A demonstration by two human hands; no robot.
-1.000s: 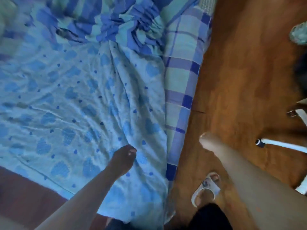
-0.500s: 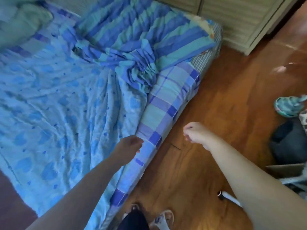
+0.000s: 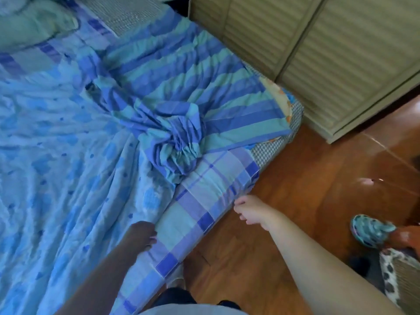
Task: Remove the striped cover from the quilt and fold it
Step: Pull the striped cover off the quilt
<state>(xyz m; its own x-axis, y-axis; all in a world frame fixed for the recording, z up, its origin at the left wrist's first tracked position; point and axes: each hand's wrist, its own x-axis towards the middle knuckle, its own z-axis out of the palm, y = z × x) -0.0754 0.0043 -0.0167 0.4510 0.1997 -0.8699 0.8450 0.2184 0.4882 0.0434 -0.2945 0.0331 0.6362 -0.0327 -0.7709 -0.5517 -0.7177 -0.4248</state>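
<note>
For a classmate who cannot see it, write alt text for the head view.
A striped cover lies bunched on a heart-print quilt on the bed. The left hand rests at the quilt's edge; the right hand hangs beside the plaid sheet, above a wooden floor.

Striped cover (image 3: pixel 181 96): thin woven cloth, matt, heavily creased and bunched; quilt (image 3: pixel 56 167) is soft matt cloth, puckered and crinkly, with printed blotches. Checked sheet (image 3: pixel 200 201): smooth flat cloth; mattress (image 3: pixel 270 148) side has a rougher fine-check weave. Floor (image 3: pixel 306 201) is glossy varnished wood with glare streaks, wardrobe (image 3: pixel 329 53) is matt painted slatted wood.
</note>
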